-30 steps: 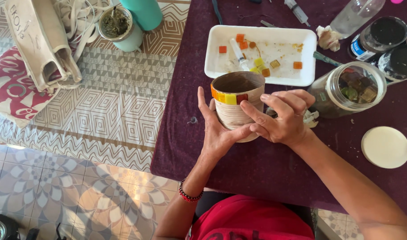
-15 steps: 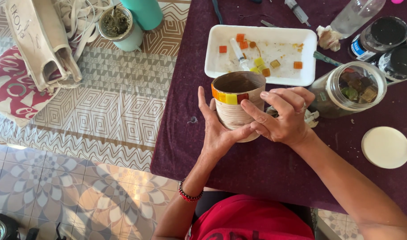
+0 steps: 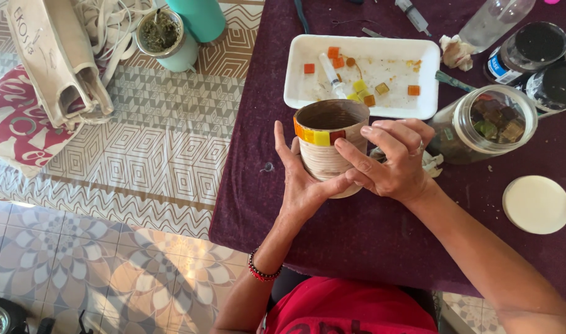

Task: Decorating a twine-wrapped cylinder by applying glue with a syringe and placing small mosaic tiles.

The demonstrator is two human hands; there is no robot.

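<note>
Nearest the camera, the person's red shirt point(image 3: 351, 312) and a beaded bracelet point(image 3: 258, 272) on the left wrist were in view. The left hand point(image 3: 301, 185) cradled the pale cylindrical pot point(image 3: 329, 145) from the side, palm against its wall and fingers spread upward. The right hand point(image 3: 391, 161) pressed against the pot's opposite side, its fingers curled narrow, the forefinger tip resting on a red tile just under the rim; nothing else was seen in that hand. The pot stood above the purple tablecloth point(image 3: 357, 235), near the table's left edge.

Judgement on progress: early stage. Only a short row of orange, yellow and red tiles point(image 3: 320, 136) was fixed along the rim; the wall below appeared bare.

To the right lay a round white lid point(image 3: 536, 204). Just beyond the pot sat a white tray point(image 3: 295, 86) with loose coloured tiles and a syringe point(image 3: 331, 74). A glass jar of tiles point(image 3: 490, 120) lay tilted beside it. Dark jars stood farther back.
</note>
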